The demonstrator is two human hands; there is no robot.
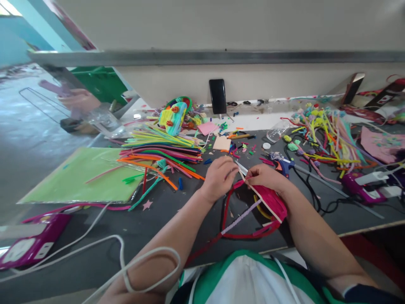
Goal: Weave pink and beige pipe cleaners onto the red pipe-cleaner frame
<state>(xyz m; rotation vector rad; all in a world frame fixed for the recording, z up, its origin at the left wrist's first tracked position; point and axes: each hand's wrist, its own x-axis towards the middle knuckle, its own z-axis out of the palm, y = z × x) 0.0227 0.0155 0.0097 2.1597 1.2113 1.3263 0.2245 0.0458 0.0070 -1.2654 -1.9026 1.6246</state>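
My left hand (221,176) is closed, its fingertips pinching the far end of a thin cream strip (265,202). My right hand (264,176) is closed on a bright pink craft piece (272,202), which has the cream strip along its edge. Red pipe cleaners (225,211) and a lilac pipe cleaner (237,218) extend from the pink piece toward me. Just beyond my fingertips lies a pointed metal blade (242,167), partly hidden by the right hand. A blue glue gun (285,167) rests to the right of that hand.
Colourful pipe cleaners (161,145) lie in a bundle left of centre, near a green sheet (76,177). More pipe cleaners (329,135) are heaped at right. A phone (217,96) leans on the back wall. A white cable (152,253) crosses my left forearm. Purple power strips (363,188) flank me.
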